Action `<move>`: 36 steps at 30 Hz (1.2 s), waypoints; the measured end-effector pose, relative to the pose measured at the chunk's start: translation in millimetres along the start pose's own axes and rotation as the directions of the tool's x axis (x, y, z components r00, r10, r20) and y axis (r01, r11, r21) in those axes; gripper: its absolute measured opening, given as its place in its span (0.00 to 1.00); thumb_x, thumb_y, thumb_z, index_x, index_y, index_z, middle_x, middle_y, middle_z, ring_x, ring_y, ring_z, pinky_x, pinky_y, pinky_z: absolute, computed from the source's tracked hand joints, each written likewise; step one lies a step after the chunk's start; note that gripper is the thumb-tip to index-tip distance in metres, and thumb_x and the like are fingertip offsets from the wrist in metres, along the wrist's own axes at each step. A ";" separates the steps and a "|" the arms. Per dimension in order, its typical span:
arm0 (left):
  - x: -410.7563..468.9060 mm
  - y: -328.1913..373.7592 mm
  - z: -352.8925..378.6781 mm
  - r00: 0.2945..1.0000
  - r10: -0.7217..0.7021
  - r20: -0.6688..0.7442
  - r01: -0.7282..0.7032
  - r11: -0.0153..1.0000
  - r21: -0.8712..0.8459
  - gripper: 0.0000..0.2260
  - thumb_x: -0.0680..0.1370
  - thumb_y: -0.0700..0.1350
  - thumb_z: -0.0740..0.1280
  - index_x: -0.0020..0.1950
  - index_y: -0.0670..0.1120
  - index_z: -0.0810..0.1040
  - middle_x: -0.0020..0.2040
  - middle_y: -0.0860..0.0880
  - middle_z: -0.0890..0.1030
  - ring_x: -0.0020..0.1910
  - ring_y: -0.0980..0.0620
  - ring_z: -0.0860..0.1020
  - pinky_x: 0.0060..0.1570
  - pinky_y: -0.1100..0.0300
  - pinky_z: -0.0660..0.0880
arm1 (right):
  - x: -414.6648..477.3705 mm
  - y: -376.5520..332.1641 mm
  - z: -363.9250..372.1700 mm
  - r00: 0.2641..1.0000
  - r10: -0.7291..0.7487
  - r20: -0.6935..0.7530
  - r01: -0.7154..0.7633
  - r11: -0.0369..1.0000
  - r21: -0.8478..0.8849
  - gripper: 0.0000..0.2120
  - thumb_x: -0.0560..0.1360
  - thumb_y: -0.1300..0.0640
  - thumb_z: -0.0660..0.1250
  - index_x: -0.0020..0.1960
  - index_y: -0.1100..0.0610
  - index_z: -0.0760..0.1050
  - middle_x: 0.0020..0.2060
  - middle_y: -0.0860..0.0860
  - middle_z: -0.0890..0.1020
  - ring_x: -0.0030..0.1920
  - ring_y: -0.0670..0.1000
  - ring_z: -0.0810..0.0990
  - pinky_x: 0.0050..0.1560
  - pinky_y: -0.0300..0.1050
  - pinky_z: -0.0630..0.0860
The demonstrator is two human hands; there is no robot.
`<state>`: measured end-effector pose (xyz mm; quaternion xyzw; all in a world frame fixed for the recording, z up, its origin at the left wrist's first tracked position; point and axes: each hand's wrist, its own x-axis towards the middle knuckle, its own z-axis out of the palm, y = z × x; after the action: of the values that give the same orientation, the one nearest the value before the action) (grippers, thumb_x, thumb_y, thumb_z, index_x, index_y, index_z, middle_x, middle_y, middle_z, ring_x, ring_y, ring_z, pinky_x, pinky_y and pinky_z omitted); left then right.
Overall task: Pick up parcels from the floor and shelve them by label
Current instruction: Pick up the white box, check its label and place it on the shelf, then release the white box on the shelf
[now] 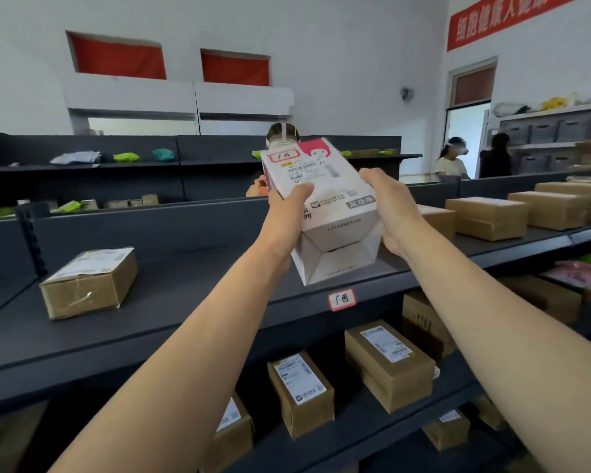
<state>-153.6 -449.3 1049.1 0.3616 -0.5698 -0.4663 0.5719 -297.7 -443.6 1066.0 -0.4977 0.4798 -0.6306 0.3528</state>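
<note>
A white and pink carton parcel (325, 199) with a shipping label and a red-bordered tag on top is held tilted above the dark top shelf (191, 285). My left hand (287, 213) grips its left side, and my right hand (389, 206) grips its right side. On the shelf's front edge, right below the parcel, sits a red-bordered label tag (342, 299). It appears to bear the same characters as the tag on the parcel.
A brown box (89, 283) lies at the shelf's left, several brown boxes (485, 216) at its right. More labelled boxes (386, 363) fill the lower shelves. A person (282, 136) stands behind the shelf; two others (452, 158) stand far right near a doorway.
</note>
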 end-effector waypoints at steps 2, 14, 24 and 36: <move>16.6 -7.8 -4.6 0.998 -0.070 -0.004 0.070 0.997 0.029 0.23 0.81 0.51 0.59 0.76 0.48 0.63 0.69 0.50 0.76 0.53 0.55 0.78 0.37 0.70 0.75 | 15.3 9.8 9.6 0.998 0.061 -0.024 -0.061 0.998 0.021 0.19 0.71 0.46 0.64 0.53 0.60 0.77 0.46 0.58 0.83 0.44 0.55 0.78 0.44 0.49 0.69; 44.6 -35.9 -5.0 0.977 -0.210 -0.029 0.212 0.964 0.159 0.22 0.81 0.54 0.55 0.73 0.47 0.67 0.58 0.46 0.81 0.54 0.49 0.78 0.43 0.58 0.73 | 41.7 40.7 28.3 0.986 0.105 -0.128 -0.124 0.981 -0.148 0.09 0.78 0.51 0.60 0.40 0.51 0.71 0.44 0.54 0.76 0.44 0.50 0.73 0.42 0.46 0.67; -23.2 -11.2 2.9 0.957 0.195 -0.214 -0.157 0.971 0.181 0.24 0.81 0.56 0.58 0.75 0.50 0.61 0.75 0.50 0.65 0.72 0.53 0.66 0.62 0.61 0.61 | -23.8 27.8 -5.9 0.961 -0.241 -0.139 0.210 0.956 -0.203 0.22 0.79 0.48 0.60 0.71 0.53 0.69 0.68 0.48 0.74 0.63 0.43 0.71 0.55 0.33 0.68; -188.6 -52.3 74.6 0.901 0.400 0.169 -0.416 0.906 0.077 0.11 0.82 0.45 0.57 0.63 0.44 0.71 0.54 0.55 0.76 0.53 0.64 0.75 0.55 0.69 0.71 | -193.1 75.1 -105.3 0.936 -0.196 -0.292 0.189 0.981 -0.052 0.18 0.79 0.47 0.61 0.65 0.55 0.73 0.56 0.44 0.78 0.60 0.41 0.76 0.59 0.33 0.71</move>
<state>-217.8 -278.0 947.1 0.2295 -0.6993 -0.3292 0.5916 -352.5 -260.6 933.6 -0.4465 0.4834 -0.7237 0.2081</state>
